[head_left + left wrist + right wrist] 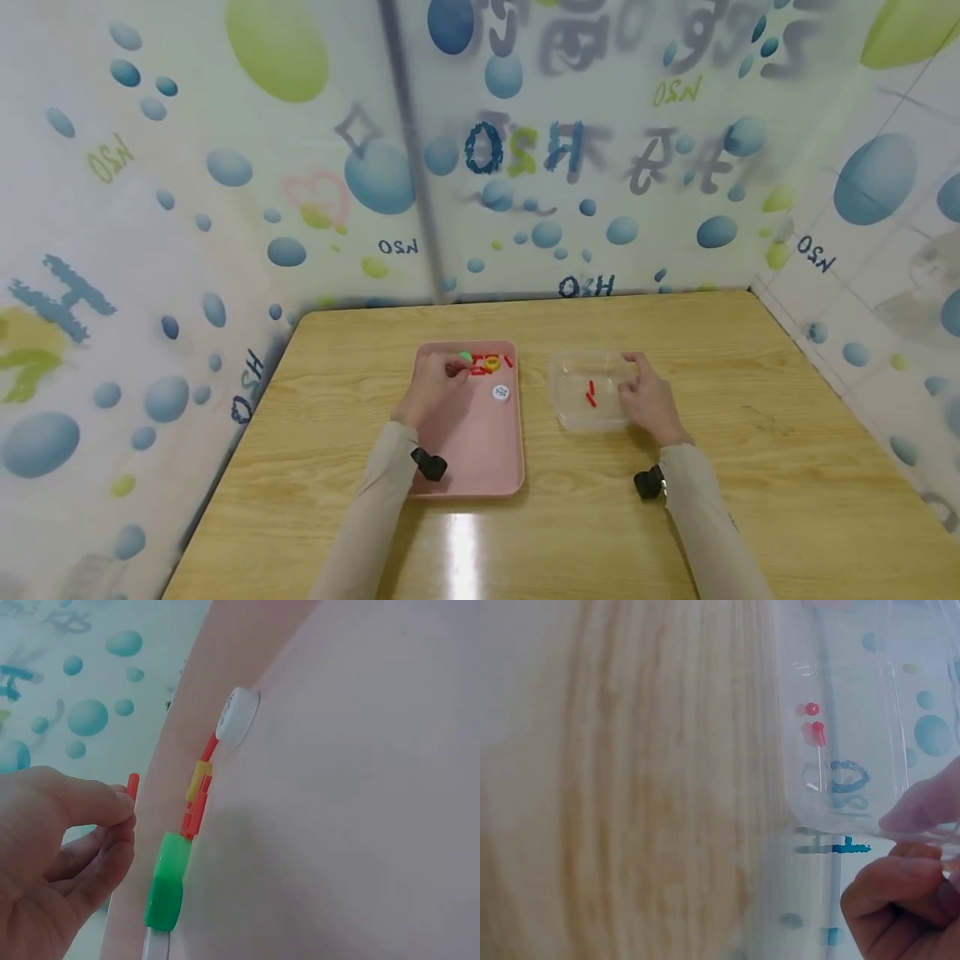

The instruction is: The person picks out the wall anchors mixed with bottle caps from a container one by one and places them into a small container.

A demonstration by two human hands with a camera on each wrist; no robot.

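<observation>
Between thumb and fingertips, my left hand (433,385) pinches a small red stick (133,786) over the far left part of a pink tray (480,454). Near the tray's far end lie several red sticks (199,814), a yellow ring-like piece (491,363), green caps (173,855) and a white cap (500,392) with a dark print. My right hand (651,404) grips the right side wall of a clear plastic box (855,735), thumb on one side of the rim and fingers on the other. Two red sticks (591,399) lie in that box.
Both containers stand on a wooden table (600,517), the box to the right of the tray with a gap between them. A patterned wall (510,233) rises behind the table's far edge, with more wall on the left and right.
</observation>
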